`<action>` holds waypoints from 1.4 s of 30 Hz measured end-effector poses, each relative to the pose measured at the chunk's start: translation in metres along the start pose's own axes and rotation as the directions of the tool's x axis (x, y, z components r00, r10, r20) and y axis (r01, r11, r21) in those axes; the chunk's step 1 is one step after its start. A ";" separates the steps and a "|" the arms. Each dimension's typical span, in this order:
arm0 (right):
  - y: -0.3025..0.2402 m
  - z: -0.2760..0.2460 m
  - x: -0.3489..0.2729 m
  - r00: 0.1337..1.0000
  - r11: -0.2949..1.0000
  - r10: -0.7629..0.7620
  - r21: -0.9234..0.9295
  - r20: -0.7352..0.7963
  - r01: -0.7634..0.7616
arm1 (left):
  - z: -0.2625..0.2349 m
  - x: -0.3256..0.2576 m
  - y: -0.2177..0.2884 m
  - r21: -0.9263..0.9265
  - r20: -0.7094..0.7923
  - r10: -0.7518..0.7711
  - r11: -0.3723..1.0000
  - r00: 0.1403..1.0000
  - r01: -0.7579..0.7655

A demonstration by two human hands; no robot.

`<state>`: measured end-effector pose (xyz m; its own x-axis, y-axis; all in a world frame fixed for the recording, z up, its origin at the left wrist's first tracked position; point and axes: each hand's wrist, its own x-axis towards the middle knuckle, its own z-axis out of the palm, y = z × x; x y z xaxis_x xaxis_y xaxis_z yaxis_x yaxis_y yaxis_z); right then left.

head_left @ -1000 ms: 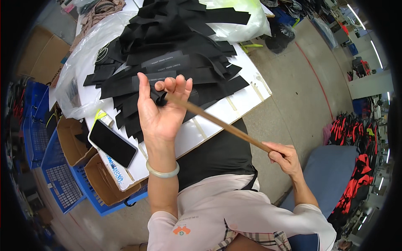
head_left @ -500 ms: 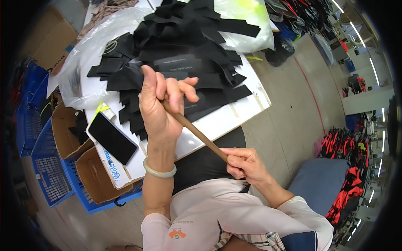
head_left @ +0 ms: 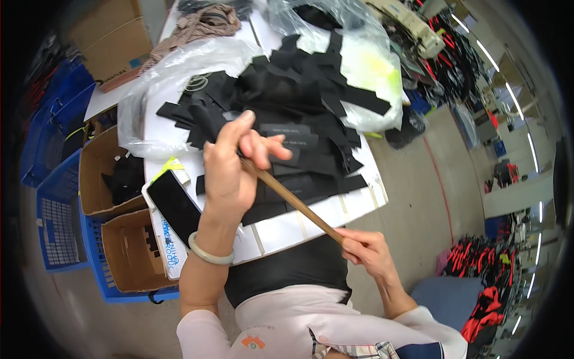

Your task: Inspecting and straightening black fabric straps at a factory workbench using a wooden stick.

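Observation:
A thin wooden stick (head_left: 299, 206) slants between my two hands. My right hand (head_left: 366, 250) is closed round its lower end, just in front of my waist. Its upper end runs into the palm of my left hand (head_left: 230, 170), whose fingers curl over it with the thumb pointing up. A rolled black fabric piece (head_left: 207, 118) rises just beyond the left hand; whether that hand grips it too is hidden. Behind and below the hands, a heap of black fabric strips (head_left: 281, 90) covers much of the white table (head_left: 317, 216). Some strips carry pale print.
A dark-screened phone (head_left: 174, 206) lies at the table's left edge. Clear plastic bags (head_left: 140, 119) flank the heap. Left of the table are cardboard boxes (head_left: 128, 254) and blue crates (head_left: 60, 221). A sewing machine (head_left: 412, 27) stands far right; a grey-blue cushion-like shape (head_left: 448, 299) sits at right.
The view has shifted, so the table and heap appear farther right. My left hand has tilted a little to the right at the top. Both hands still hold the stick.

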<state>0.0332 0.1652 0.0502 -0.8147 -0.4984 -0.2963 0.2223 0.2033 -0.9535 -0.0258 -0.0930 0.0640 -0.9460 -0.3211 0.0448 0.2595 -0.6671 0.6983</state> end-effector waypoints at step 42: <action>0.090 -0.083 -0.096 0.805 0.978 0.173 0.195 -0.567 -0.073 | -0.013 0.009 -0.054 -0.402 -0.222 -0.031 0.913 0.975 -0.063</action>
<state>0.0864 0.3014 -0.0025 -0.9212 0.1119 -0.3725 0.3814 0.0713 -0.9217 -0.0453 -0.0687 0.0170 -0.8869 -0.4415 -0.1362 0.3744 -0.8595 0.3478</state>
